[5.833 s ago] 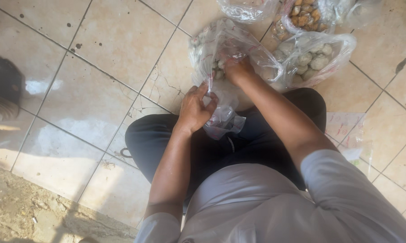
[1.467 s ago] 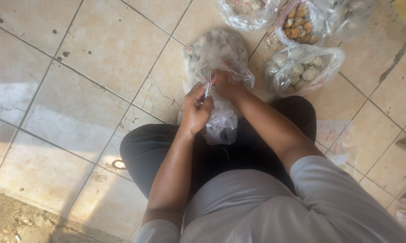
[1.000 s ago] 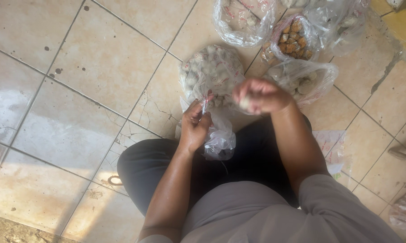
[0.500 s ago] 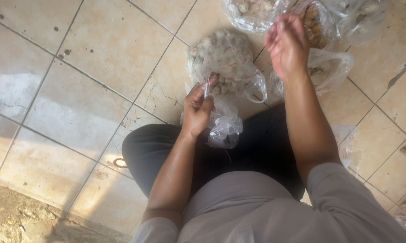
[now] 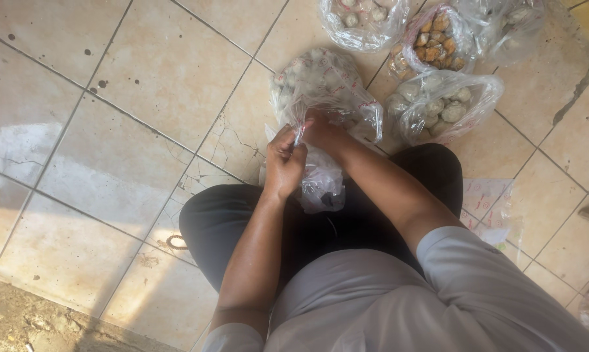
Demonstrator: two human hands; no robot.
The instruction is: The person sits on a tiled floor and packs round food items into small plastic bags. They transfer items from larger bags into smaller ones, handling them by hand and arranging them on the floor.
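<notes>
sitting on the beige tiled floor with legs in black trousers folded, a person in a grey short-sleeved shirt is working over a small crumpled clear plastic bag that is lying on the lap, just in front of the knees. the left hand is closing in a pinch, fingers curled tight, and is gripping the upper edge of that small bag, holding it up. the right hand is reaching forward just beside the left one and is pushing into the mouth of a large clear plastic bag of pale round balls that is resting on the floor right ahead of the small bag; its fingers are hidden inside the plastic, so how far they are open cannot be told, nor whether they are holding anything. the two hands are almost touching. to the right of the large bag, another clear bag of pale round lumps is lying against the knee. behind it, a clear bag of brown fried pieces and a further clear bag of whitish balls are sitting close together near the top edge. a flat sheet of clear plastic is lying on the tiles beside the right thigh.
</notes>
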